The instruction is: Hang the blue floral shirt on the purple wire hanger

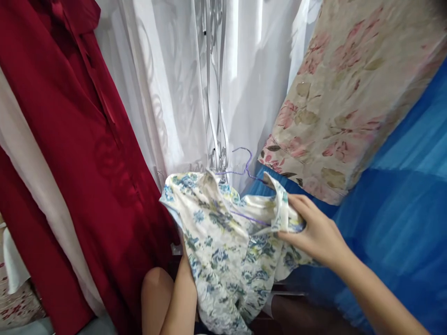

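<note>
A white blouse (pixel 216 260) with blue and green flowers hangs in front of me, its collar spread apart. A thin purple hanger (pixel 246 168) runs inside its neck, the hook standing up above the collar. My right hand (pixel 309 223) pinches the right side of the blouse at the collar, thumb below and fingers above. On the left, my forearm goes up behind the fabric, so my left hand and its fingers are hidden by the blouse.
Long red garments (pixel 104 177) hang on the left. White curtains (pixel 174 93) with a metal grille (pixel 218 93) stand behind. To the right hang a beige pink-flowered garment (pixel 335 116) and a blue gauzy one (pixel 401 200). My bare knee (pixel 155 293) shows at the bottom.
</note>
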Motion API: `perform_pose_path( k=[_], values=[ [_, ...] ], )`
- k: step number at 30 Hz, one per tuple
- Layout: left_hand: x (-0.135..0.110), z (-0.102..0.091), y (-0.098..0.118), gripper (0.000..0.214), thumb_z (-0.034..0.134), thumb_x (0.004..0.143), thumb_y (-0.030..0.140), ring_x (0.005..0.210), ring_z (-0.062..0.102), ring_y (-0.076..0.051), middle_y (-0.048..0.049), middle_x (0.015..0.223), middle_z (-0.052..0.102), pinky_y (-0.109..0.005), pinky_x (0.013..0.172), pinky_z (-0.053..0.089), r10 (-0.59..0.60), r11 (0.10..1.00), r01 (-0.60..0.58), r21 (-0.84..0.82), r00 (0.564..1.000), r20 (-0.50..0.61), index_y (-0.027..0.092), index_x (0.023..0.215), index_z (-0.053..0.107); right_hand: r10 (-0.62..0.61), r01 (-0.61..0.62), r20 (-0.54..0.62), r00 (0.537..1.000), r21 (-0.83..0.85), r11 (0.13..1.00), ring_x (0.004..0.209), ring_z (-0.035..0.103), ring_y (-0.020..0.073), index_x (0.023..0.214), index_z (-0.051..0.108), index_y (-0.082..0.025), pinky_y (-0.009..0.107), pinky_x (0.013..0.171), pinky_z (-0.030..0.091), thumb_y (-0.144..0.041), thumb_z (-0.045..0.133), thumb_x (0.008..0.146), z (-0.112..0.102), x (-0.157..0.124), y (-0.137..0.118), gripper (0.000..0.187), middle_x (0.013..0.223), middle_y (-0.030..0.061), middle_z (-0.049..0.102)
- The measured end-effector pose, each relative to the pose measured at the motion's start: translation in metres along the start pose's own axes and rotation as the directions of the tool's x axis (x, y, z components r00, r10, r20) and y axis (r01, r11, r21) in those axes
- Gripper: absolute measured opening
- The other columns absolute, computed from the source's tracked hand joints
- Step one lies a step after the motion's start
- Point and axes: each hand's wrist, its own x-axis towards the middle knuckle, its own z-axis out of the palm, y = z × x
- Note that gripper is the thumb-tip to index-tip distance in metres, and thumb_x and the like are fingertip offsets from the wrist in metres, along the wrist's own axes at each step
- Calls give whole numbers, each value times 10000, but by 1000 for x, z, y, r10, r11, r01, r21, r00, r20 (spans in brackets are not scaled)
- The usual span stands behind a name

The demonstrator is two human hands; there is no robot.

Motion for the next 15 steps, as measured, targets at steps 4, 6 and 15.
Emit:
perform_pose_path(
  k=[4, 6, 15],
  values=[
    [-36, -41, -4, 787, 496, 761, 801, 1314, 500, -357, -145, 1260, 648, -526, 1115, 366, 35, 998, -42, -38, 985, -171, 192, 1242, 629, -59, 58, -23, 998, -73, 996, 1028, 657, 322, 1466, 414, -251, 335, 685, 530, -426, 732, 684, -10, 49, -6, 863, 1348, 97, 559],
    [-47, -52, -10, 694, 697, 742, 618, 1324, 498, -326, -125, 1306, 630, -472, 1143, 343, 53, 998, -45, 35, 963, -265, 198, 1285, 594, -123, 122, -12, 992, -60, 991, 1054, 649, 326, 1481, 395, -252, 345, 712, 534, -394, 734, 667, -9, 59, -11, 894, 1363, 98, 550],
    [-56, -62, -49, 537, 840, 689, 339, 1206, 607, -303, -137, 1233, 675, -441, 1073, 440, -49, 981, 140, 135, 848, -527, 166, 1147, 620, -332, 327, 26, 943, 116, 938, 1300, 475, 359, 1509, 363, -265, 496, 1047, 419, -270, 688, 700, -13, 36, -7, 871, 1481, 97, 450]
  ],
)
